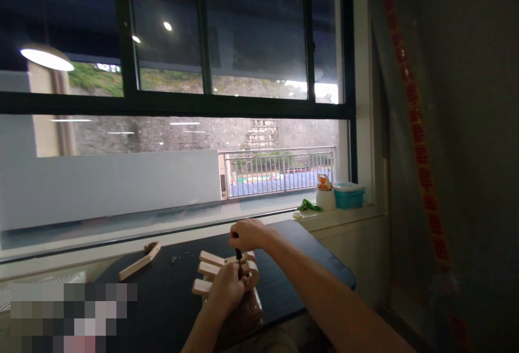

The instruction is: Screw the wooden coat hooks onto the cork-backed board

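Observation:
My right hand (250, 234) is closed around the dark handle of a screwdriver (238, 254), which stands upright with its tip pointing down. Below it, my left hand (227, 285) rests against a pale wooden assembly (208, 270) with several parallel bars and a rounded end. Its fingers are pressed together beside the screwdriver's shaft; what they pinch is hidden. Under the wood lies a brown block (252, 308) with a shiny, wrapped look. All of this sits on a black table (284, 277).
Left on the table lie an angled wooden piece (140, 262) and some small screws (173, 260). A teal box (349, 196), a white pot (325, 200) and a green cloth-like item (309, 205) stand along the windowsill. A tall plastic-wrapped panel (466, 126) leans at right.

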`<state>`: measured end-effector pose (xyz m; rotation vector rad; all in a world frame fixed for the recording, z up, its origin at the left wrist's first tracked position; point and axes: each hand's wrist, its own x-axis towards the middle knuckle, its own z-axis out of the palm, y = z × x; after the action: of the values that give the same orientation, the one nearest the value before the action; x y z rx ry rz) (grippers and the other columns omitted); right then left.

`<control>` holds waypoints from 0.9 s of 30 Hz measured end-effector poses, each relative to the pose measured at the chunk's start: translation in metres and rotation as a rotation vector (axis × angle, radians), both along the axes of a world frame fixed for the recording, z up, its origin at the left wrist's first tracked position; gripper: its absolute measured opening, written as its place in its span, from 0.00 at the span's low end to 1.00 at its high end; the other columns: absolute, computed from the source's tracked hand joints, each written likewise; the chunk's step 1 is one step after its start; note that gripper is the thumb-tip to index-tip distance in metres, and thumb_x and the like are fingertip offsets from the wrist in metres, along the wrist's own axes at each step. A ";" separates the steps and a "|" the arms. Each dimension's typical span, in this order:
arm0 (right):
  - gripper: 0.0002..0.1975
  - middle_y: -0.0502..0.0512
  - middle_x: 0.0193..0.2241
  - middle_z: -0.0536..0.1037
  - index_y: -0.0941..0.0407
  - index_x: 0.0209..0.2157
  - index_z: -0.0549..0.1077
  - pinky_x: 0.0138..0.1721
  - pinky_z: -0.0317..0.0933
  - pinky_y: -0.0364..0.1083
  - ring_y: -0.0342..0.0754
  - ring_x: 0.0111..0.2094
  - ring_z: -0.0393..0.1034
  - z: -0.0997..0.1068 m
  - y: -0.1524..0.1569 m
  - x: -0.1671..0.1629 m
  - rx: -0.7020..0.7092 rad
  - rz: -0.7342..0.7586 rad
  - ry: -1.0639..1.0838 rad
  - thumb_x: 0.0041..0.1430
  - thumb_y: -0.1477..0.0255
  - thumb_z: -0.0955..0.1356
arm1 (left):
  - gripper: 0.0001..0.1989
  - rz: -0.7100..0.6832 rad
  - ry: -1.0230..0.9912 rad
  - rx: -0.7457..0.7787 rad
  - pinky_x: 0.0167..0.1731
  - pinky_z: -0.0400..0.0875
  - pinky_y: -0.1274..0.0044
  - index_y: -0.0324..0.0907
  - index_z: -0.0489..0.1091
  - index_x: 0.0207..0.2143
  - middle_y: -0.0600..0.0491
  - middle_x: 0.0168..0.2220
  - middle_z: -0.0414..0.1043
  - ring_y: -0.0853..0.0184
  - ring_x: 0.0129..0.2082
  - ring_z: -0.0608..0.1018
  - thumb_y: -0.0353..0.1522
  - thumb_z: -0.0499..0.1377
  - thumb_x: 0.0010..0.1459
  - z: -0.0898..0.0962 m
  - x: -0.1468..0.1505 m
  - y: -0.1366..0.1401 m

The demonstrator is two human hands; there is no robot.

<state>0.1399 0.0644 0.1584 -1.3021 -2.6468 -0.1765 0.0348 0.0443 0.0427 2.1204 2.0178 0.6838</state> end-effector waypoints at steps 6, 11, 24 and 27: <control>0.19 0.62 0.39 0.77 0.57 0.40 0.75 0.39 0.63 0.47 0.53 0.43 0.71 -0.021 0.004 -0.005 0.044 -0.093 0.050 0.58 0.64 0.58 | 0.06 -0.003 0.017 0.016 0.35 0.61 0.77 0.37 0.70 0.32 0.46 0.36 0.74 0.62 0.39 0.74 0.28 0.55 0.51 0.000 0.000 0.000; 0.20 0.65 0.39 0.77 0.59 0.39 0.76 0.37 0.64 0.49 0.55 0.41 0.72 -0.013 0.003 -0.006 0.072 -0.076 0.014 0.57 0.62 0.59 | 0.07 -0.017 0.013 0.005 0.35 0.62 0.78 0.38 0.71 0.33 0.46 0.37 0.75 0.62 0.40 0.75 0.28 0.55 0.51 0.001 0.000 0.000; 0.18 0.68 0.37 0.77 0.62 0.40 0.75 0.36 0.65 0.49 0.55 0.41 0.72 -0.023 -0.002 -0.020 0.114 -0.106 -0.006 0.61 0.70 0.57 | 0.08 -0.005 0.009 -0.016 0.33 0.62 0.77 0.37 0.71 0.34 0.45 0.36 0.75 0.61 0.38 0.75 0.31 0.55 0.52 0.000 0.000 0.004; 0.17 0.69 0.38 0.77 0.63 0.40 0.75 0.36 0.65 0.49 0.55 0.42 0.72 -0.020 0.000 -0.020 0.086 -0.142 -0.005 0.59 0.72 0.58 | 0.09 -0.001 0.024 0.001 0.36 0.62 0.77 0.37 0.70 0.35 0.45 0.38 0.74 0.61 0.40 0.74 0.31 0.55 0.52 -0.001 0.000 0.003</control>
<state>0.1197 0.0641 0.1385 -1.4626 -2.5200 -0.3104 0.0347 0.0471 0.0417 2.1409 2.0285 0.6628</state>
